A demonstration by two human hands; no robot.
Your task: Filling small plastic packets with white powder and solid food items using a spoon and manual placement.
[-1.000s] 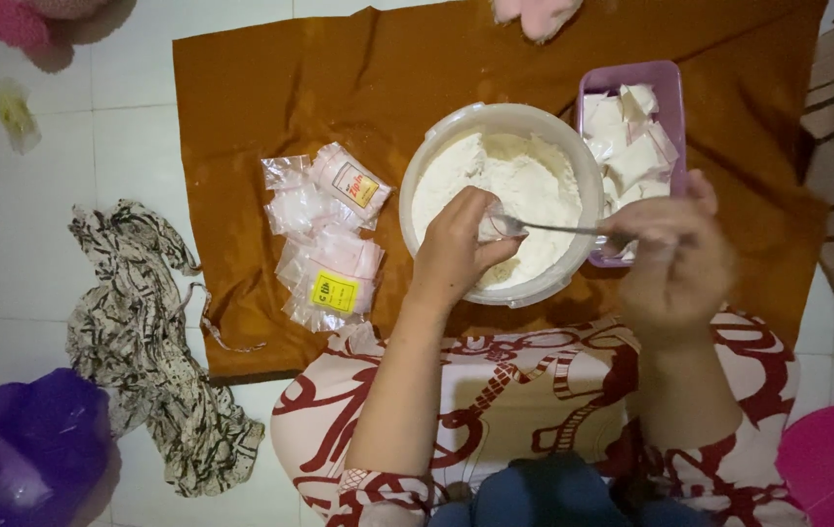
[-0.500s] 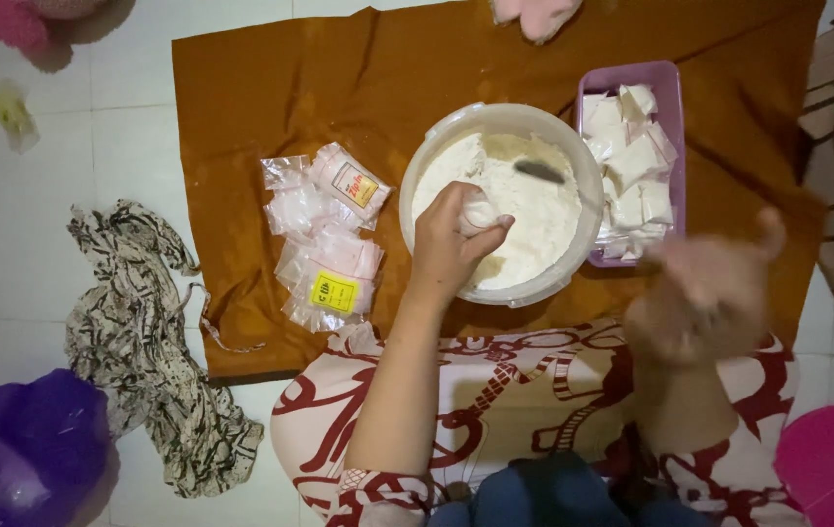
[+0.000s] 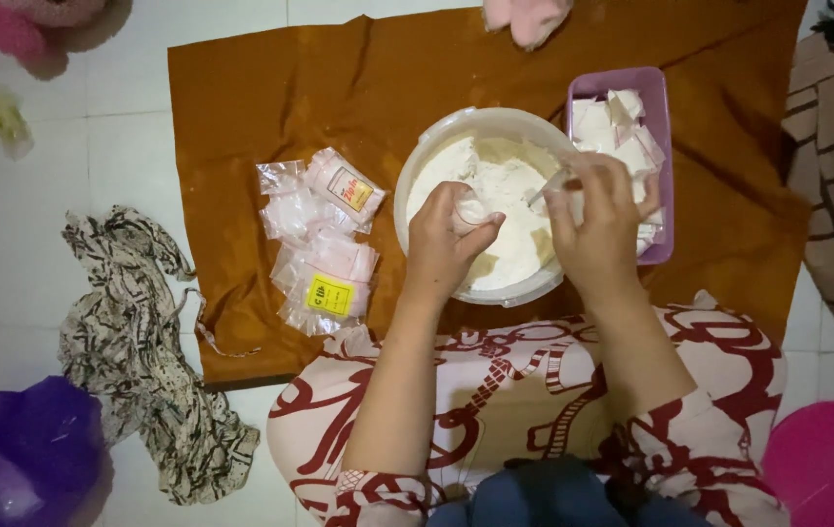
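A person seated on a tiled floor works over a white bowl point(image 3: 417, 181) of white powder point(image 3: 505, 185) set on a brown cloth point(image 3: 270, 98). The left hand point(image 3: 446, 244) pinches a small clear bag point(image 3: 472, 209) above the powder, fingers clamped on it. The right hand point(image 3: 600, 220) hovers over the bowl's right rim — its fingers curled together around something blurred, possibly a spoon. Just right of the bowl sits a purple tray point(image 3: 659, 117) of filled packets; a heap of empty plastic bags point(image 3: 319, 244) lies to the left.
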